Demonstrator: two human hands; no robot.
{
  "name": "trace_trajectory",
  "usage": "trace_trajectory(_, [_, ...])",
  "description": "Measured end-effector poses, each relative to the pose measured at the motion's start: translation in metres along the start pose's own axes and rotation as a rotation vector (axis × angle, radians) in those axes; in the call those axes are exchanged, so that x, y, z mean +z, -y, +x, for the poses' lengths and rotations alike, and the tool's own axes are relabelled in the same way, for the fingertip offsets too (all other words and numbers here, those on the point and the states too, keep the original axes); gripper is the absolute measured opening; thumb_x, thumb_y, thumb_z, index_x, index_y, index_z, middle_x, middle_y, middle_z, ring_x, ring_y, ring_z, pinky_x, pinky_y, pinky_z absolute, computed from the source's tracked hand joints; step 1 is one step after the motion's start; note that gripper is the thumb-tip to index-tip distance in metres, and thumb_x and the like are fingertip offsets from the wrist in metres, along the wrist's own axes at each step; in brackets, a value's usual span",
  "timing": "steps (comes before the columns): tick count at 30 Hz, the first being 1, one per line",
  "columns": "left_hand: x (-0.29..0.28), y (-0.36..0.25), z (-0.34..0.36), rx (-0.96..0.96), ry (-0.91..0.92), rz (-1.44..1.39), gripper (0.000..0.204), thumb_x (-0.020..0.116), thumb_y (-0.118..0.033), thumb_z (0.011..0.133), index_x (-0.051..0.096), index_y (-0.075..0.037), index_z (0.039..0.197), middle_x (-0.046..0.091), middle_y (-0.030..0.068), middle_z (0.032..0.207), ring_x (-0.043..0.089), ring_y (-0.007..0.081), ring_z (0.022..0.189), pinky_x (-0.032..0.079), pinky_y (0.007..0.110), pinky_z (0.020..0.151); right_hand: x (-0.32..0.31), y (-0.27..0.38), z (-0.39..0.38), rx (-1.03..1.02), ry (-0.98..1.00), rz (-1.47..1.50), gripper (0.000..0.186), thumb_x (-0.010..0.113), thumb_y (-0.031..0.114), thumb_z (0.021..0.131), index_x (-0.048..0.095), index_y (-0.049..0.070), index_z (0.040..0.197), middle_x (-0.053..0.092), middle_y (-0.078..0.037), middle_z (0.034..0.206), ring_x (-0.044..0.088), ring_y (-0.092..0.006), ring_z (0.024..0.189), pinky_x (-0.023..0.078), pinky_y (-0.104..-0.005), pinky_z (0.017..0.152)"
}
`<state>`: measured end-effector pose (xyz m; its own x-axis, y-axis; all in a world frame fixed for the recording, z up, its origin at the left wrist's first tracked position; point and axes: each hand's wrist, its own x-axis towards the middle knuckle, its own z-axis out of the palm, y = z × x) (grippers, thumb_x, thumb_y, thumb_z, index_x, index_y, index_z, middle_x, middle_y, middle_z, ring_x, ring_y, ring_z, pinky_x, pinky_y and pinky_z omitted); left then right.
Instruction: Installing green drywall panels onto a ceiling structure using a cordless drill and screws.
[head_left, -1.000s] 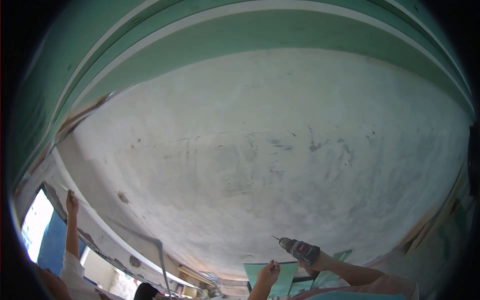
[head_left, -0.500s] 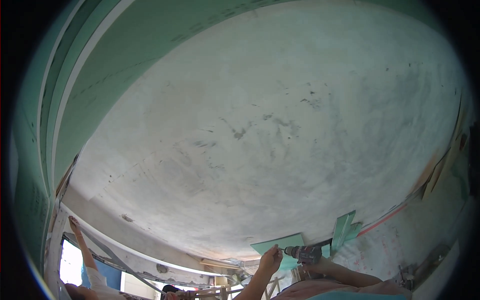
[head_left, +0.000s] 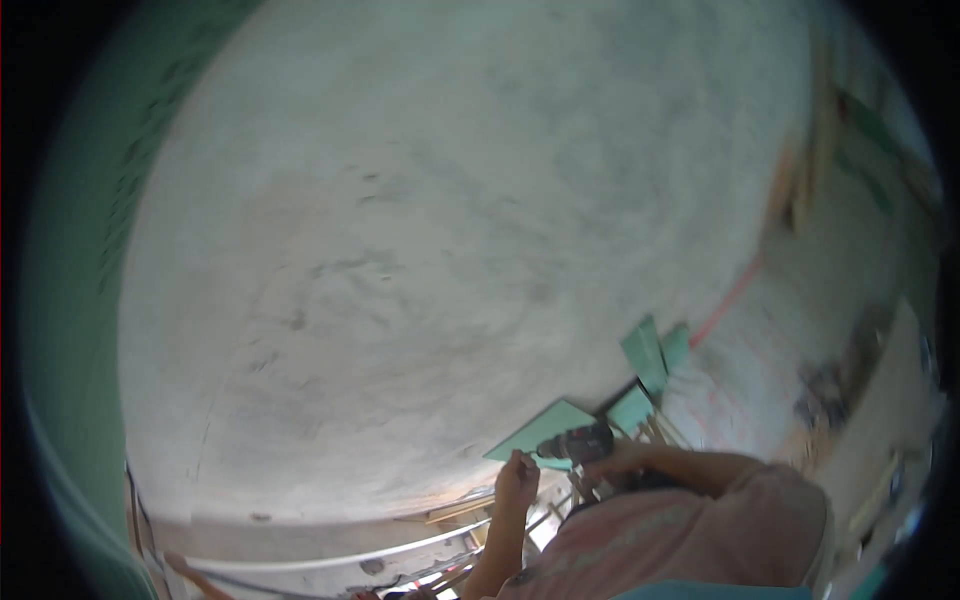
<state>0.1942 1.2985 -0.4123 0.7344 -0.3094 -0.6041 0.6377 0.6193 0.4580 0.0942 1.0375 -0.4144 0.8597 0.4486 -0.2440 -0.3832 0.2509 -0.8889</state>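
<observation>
My right hand (head_left: 612, 458) is closed on a dark power drill (head_left: 574, 443), held nearly sideways with its tip toward the left. My left hand (head_left: 517, 472) is pinched at the drill's tip, on something too small and blurred to make out. Both arms come up from the lower edge beside my pink shirt. Just beyond the hands, green boards (head_left: 635, 410) rest against the large pale, scuffed plaster surface (head_left: 400, 220), partly hidden behind the drill.
A curved green board surface (head_left: 85, 250) fills the left rim. Another person's arm (head_left: 190, 575) shows at lower left. Timber pieces (head_left: 805, 190) stand at upper right, a red strip (head_left: 725, 300) runs below them, and blurred clutter (head_left: 820, 395) lies at right.
The view has swung round, putting the green band at left and more clutter at right. Since a second ago, my left hand and the drill's tip have come together.
</observation>
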Motion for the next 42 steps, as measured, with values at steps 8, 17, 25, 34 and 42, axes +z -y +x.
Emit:
trace_trajectory(8, [0.003, -0.005, 0.035, -0.221, 0.247, 0.313, 0.011, 0.056, -0.015, 0.099, 0.061, -0.005, 0.101, 0.065, 0.0027, 0.087, 0.061, 0.0106, 0.075, 0.050, 0.024, 0.066, 0.012, -0.004, -0.020, -0.001, -0.233, 0.156, 0.023, 0.071, 0.013, 0.083, 0.063, 0.009, 0.104, 0.065, -0.001, 0.078, 0.060, -0.0102, 0.065, 0.048, -0.0277, 0.054])
trace_trajectory(17, [0.009, -0.036, 0.053, -0.392, 0.242, 0.334, 0.018, 0.051, -0.021, 0.102, 0.058, -0.007, 0.094, 0.060, 0.0002, 0.080, 0.055, 0.0088, 0.068, 0.043, 0.023, 0.060, 0.061, -0.022, -0.002, -0.197, -0.361, 0.355, 0.021, 0.074, 0.013, 0.080, 0.063, 0.007, 0.096, 0.064, -0.003, 0.073, 0.060, -0.0137, 0.059, 0.049, -0.0305, 0.052])
trace_trajectory(25, [0.044, -0.013, 0.058, -0.372, 0.190, 0.317, 0.020, 0.051, -0.025, 0.102, 0.058, -0.009, 0.092, 0.059, -0.0004, 0.076, 0.055, 0.0095, 0.068, 0.042, 0.024, 0.059, -0.005, -0.032, 0.000, -0.138, -0.256, 0.307, 0.022, 0.073, 0.022, 0.081, 0.062, 0.008, 0.092, 0.060, -0.004, 0.070, 0.059, -0.0155, 0.058, 0.049, -0.0312, 0.052])
trace_trajectory(34, [0.100, 0.078, 0.069, -0.208, 0.182, 0.227, 0.019, 0.051, -0.025, 0.103, 0.058, -0.008, 0.096, 0.061, 0.0009, 0.081, 0.057, 0.0101, 0.071, 0.045, 0.023, 0.060, -0.094, -0.014, -0.053, -0.143, -0.207, 0.329, 0.025, 0.073, 0.014, 0.079, 0.064, 0.006, 0.101, 0.062, -0.002, 0.074, 0.059, -0.0132, 0.061, 0.048, -0.0291, 0.055])
trace_trajectory(42, [0.098, 0.087, 0.042, -0.217, 0.134, 0.324, 0.014, 0.054, -0.019, 0.102, 0.057, -0.006, 0.103, 0.061, 0.0009, 0.083, 0.056, 0.0092, 0.071, 0.046, 0.022, 0.061, -0.083, 0.007, -0.087, -0.024, -0.132, 0.304, 0.025, 0.070, 0.009, 0.079, 0.062, 0.004, 0.102, 0.062, -0.002, 0.078, 0.058, -0.0108, 0.065, 0.047, -0.0264, 0.058])
